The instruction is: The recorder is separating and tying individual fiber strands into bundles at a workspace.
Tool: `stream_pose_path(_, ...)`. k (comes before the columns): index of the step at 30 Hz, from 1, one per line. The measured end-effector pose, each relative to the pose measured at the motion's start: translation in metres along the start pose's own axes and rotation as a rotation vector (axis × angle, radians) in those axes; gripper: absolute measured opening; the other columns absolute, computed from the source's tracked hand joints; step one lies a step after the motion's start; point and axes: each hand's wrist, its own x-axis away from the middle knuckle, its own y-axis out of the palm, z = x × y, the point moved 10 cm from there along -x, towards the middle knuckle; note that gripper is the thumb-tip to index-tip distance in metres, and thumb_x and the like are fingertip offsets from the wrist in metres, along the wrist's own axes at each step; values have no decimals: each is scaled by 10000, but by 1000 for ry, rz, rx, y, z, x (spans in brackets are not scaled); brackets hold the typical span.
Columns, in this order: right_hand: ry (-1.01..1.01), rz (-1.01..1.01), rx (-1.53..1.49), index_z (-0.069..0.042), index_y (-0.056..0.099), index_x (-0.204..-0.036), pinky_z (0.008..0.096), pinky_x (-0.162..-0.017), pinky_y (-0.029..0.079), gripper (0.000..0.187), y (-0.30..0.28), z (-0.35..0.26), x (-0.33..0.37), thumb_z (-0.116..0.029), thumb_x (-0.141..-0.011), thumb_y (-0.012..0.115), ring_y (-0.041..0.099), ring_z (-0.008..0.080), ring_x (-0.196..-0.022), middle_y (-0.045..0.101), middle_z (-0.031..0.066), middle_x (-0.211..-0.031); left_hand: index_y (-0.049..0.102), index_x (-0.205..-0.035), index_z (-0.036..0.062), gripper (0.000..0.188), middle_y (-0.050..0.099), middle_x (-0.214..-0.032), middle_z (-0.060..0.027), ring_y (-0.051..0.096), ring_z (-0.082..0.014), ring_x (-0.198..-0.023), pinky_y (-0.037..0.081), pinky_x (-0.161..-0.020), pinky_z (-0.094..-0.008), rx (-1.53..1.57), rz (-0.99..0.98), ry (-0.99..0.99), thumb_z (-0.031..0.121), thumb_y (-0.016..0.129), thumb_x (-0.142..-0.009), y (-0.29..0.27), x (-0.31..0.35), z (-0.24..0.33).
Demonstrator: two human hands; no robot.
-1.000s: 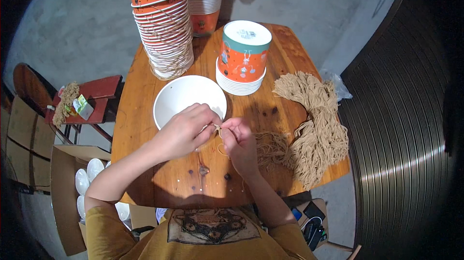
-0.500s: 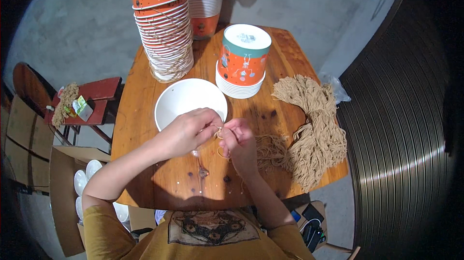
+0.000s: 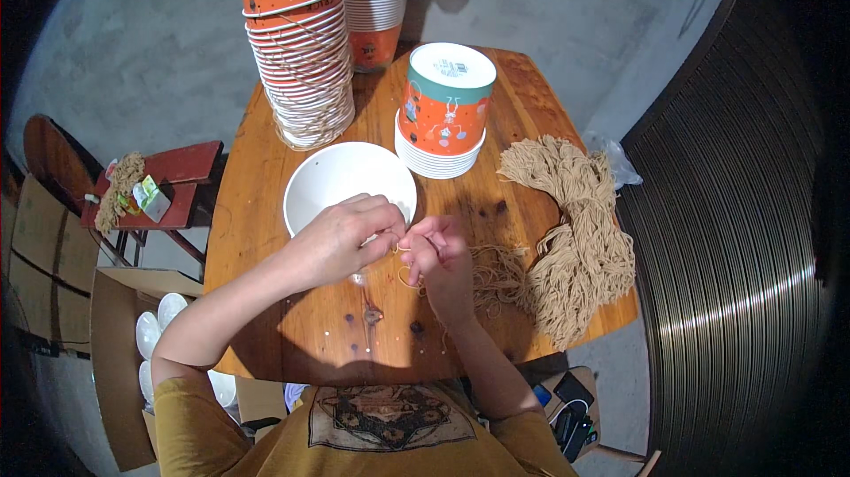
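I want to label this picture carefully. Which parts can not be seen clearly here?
- Head view: the thin loop between left hand and right hand is too small to tell.
- White bowl: near rim hidden by the left hand.
- Cup stack: top cut off by the upper edge.

A makeshift packing workshop is showing: cup stacks [image 3: 305, 52] crowding a tabletop [image 3: 266, 211], string bundles [image 3: 580, 238] lying, concrete floor [image 3: 133, 43], cartons [image 3: 106, 362].

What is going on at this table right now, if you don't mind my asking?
A person seated at a wooden table pinches a thin tan string loop between the left hand and right hand, just in front of a white bowl. A bundle of tan strings lies to the right, stacked orange paper cups behind.
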Motion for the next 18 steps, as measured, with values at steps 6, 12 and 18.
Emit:
stream_pose_path(6,-206,40,177,-18,483,-998,212,-458,380,116,-5,-12,4,0,-893,529,521,70,-682,548,52,-837,607,-881,18,83,568,-844,-50,578,-159,-794,477,-714,-295,257,24,-361,88,634,-845,0,9,-28)
stream_pose_path(12,-682,72,833,-31,542,-915,222,-470,367,115,26,-58,21,33,-838,599,497,64,-595,525,75,-836,635,-907,0,141,626,-843,-24,547,-76,-761,462,-701,-238,608,44,-676,124,670,-850,13,26,-56)
stream_pose_path(18,-563,99,834,-41,555,-906,277,-494,427,166,22,-50,18,-5,-787,665,506,161,-547,526,105,-840,629,-899,17,129,636,-838,-16,568,-73,-763,459,-688,-225,653,66,-738,133,663,-855,15,29,-59)
